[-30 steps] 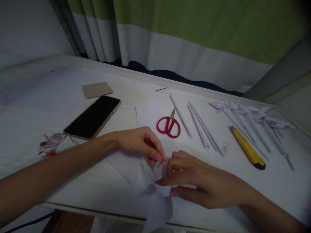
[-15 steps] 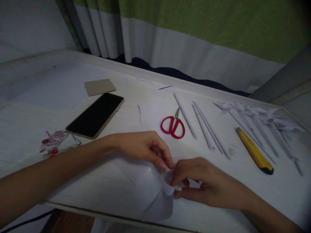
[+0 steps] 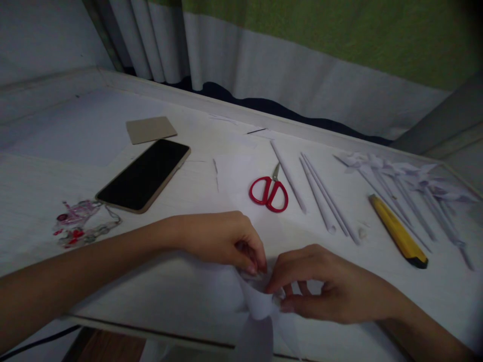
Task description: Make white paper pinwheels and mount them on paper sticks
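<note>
A piece of white paper (image 3: 257, 304), curled into a loop at its top, is between my two hands near the table's front edge. My left hand (image 3: 236, 244) pinches the paper from the upper left with bent fingers. From the right, my right hand (image 3: 315, 284) grips the curled part between thumb and fingers. Part of the paper hangs down over the table edge. Beyond my hands lie scissors with red handles (image 3: 268, 193), their blades pointing away from me.
Rolled paper sticks (image 3: 319, 196) lie right of the scissors. A yellow utility knife (image 3: 398, 231) and several paper pinwheels on sticks (image 3: 411, 186) lie farther right. At left are a phone (image 3: 145, 176) with a beaded charm (image 3: 81, 223) and a beige card (image 3: 151, 129).
The paper has turned and curled more, and its lower part now hangs past the table edge. Both hands keep hold of it, nearly in place. The view has shifted slightly.
</note>
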The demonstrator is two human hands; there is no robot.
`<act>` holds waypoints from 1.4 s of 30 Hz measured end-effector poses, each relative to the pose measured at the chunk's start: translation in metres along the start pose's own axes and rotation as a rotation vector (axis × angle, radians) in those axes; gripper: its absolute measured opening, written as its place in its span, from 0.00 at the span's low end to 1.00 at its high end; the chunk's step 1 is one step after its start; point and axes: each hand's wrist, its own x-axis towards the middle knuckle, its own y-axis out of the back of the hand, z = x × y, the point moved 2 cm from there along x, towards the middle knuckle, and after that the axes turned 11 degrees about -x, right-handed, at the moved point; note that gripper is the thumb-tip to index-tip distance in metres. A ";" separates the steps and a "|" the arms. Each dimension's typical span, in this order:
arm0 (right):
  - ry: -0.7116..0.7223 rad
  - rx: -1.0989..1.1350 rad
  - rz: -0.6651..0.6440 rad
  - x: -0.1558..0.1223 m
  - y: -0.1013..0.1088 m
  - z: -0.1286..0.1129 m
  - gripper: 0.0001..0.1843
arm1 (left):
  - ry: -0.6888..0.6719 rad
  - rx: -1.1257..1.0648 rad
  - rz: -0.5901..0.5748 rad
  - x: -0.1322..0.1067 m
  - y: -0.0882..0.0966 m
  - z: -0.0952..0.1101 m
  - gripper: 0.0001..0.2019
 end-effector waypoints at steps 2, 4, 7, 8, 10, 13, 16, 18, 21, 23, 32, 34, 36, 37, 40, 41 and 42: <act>0.009 -0.001 0.002 0.001 0.000 -0.001 0.12 | -0.007 0.049 -0.021 -0.001 -0.002 0.003 0.08; 0.014 -0.011 0.010 0.001 0.000 -0.003 0.12 | -0.017 0.080 -0.024 -0.002 -0.003 0.006 0.08; 0.005 -0.026 0.015 0.002 0.000 -0.007 0.11 | -0.016 0.102 -0.021 -0.003 -0.005 0.009 0.08; 0.005 -0.032 0.013 0.002 -0.001 -0.009 0.11 | -0.015 0.107 -0.019 -0.003 -0.005 0.010 0.08; 0.005 -0.045 0.001 0.002 -0.001 -0.012 0.11 | -0.016 0.115 -0.023 -0.003 -0.006 0.012 0.08; 0.016 -0.053 -0.002 0.002 0.000 -0.015 0.10 | -0.027 0.139 -0.028 -0.003 -0.007 0.015 0.07; 0.030 -0.049 0.016 0.003 0.000 -0.015 0.10 | -0.017 0.152 -0.019 -0.002 -0.008 0.017 0.07; 0.025 -0.053 0.018 0.003 -0.001 -0.015 0.10 | -0.009 0.146 -0.019 -0.002 -0.009 0.016 0.07; 0.000 -0.067 0.007 0.003 -0.002 -0.014 0.10 | -0.011 0.155 -0.035 -0.002 -0.010 0.015 0.08; -0.016 -0.072 0.009 0.003 -0.002 -0.013 0.10 | -0.015 0.156 -0.041 -0.001 -0.010 0.013 0.08; -0.015 -0.055 0.045 0.003 -0.002 -0.012 0.09 | 0.033 0.117 0.009 -0.001 -0.011 0.013 0.09; -0.012 -0.058 0.054 0.003 -0.003 -0.012 0.09 | 0.042 0.103 0.023 -0.001 -0.011 0.013 0.10; -0.013 -0.062 0.060 0.003 -0.003 -0.012 0.09 | 0.045 0.087 0.029 0.000 -0.010 0.013 0.10; -0.016 -0.065 0.061 0.003 -0.003 -0.012 0.09 | 0.046 0.079 0.028 0.000 -0.010 0.013 0.10; -0.025 -0.069 0.063 0.002 -0.004 -0.012 0.09 | 0.057 0.058 0.026 0.001 -0.009 0.013 0.11; -0.027 -0.068 0.063 0.002 -0.004 -0.012 0.09 | 0.059 0.047 0.027 0.001 -0.009 0.013 0.11; -0.030 -0.068 0.064 0.002 -0.005 -0.013 0.09 | 0.062 0.038 0.028 0.001 -0.009 0.013 0.11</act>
